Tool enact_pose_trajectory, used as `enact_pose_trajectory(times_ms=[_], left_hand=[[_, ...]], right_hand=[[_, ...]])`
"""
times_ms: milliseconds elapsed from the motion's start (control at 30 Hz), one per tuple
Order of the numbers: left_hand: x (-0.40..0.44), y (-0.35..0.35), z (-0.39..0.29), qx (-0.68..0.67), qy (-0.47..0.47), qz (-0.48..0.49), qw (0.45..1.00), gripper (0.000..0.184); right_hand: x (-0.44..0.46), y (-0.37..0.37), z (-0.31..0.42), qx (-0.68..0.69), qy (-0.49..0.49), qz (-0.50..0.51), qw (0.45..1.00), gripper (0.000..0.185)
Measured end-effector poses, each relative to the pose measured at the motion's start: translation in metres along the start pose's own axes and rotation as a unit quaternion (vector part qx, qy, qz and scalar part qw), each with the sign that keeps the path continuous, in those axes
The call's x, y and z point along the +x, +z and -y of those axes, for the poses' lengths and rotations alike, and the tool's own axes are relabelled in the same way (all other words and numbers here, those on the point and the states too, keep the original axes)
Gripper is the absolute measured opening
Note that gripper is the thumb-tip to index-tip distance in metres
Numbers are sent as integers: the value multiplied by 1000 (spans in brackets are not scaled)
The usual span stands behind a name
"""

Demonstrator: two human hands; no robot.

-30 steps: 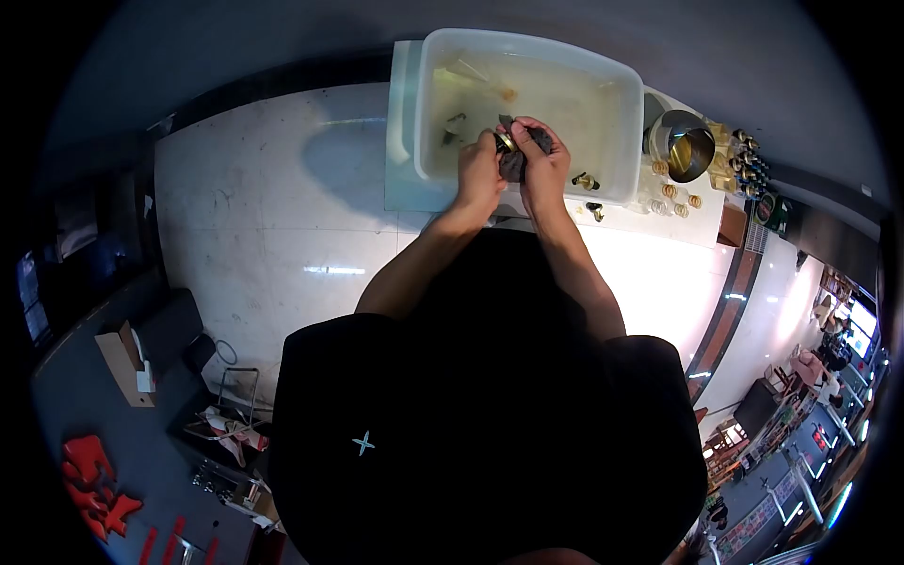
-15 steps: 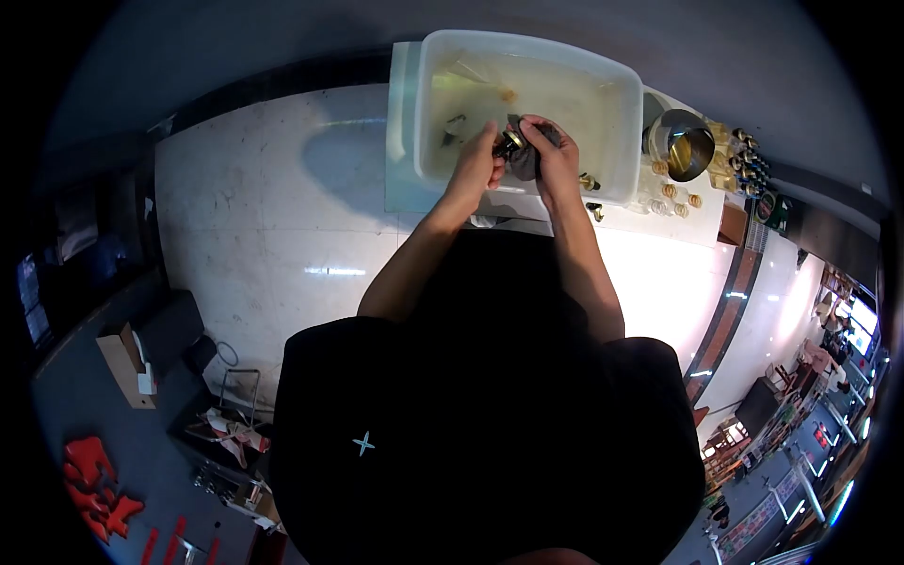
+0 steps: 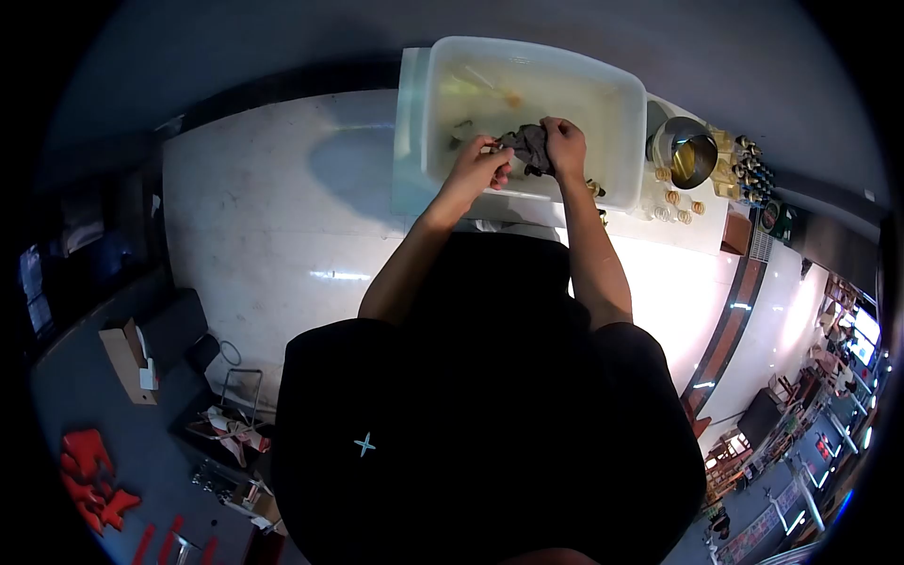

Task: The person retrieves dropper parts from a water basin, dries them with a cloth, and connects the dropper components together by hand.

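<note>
A crumpled dark grey cloth is stretched between my two hands above a translucent white plastic tub of cloudy, yellowish water. My left hand pinches at the cloth's left end, its thumb and forefinger close together. My right hand is closed around the right side of the cloth. The dark piece with a gold ring does not show clearly now; the cloth and fingers may cover it. A dark item lies in the water at the tub's left, and a small amber piece sits farther back.
A shiny round metal pot stands right of the tub. Several small amber-ringed pieces lie in front of it. Dark-topped fittings crowd the table's right end. The pale table stretches left. A dark gold fitting rests near the tub's front-right rim.
The gold-ringed dark piece in my left hand has gone from sight. My right hand has turned and moved slightly right, and the cloth is spread more between my hands.
</note>
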State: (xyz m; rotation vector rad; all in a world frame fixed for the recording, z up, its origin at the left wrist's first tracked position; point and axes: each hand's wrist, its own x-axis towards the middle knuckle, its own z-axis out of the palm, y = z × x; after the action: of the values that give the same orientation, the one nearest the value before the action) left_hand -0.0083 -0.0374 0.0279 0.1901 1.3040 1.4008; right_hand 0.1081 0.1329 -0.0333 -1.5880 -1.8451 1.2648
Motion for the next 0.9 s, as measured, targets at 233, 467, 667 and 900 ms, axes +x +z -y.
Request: enact_pose_trajectory(times_ms=[233, 467, 667, 900], left_hand=[[41, -35, 31, 159, 139, -64, 975, 31], [41, -14, -5, -83, 6, -107, 991, 20], [64, -20, 28, -115, 37, -149, 981, 16], [64, -39, 33, -39, 48, -99, 993, 15]], right_hand=[[16, -3, -29, -209, 3, 14, 978, 36], [14, 15, -57, -397, -97, 166, 898, 37], [-2, 4, -8, -486, -80, 190, 849, 40], [-30, 12, 4, -99, -158, 46, 981, 39]])
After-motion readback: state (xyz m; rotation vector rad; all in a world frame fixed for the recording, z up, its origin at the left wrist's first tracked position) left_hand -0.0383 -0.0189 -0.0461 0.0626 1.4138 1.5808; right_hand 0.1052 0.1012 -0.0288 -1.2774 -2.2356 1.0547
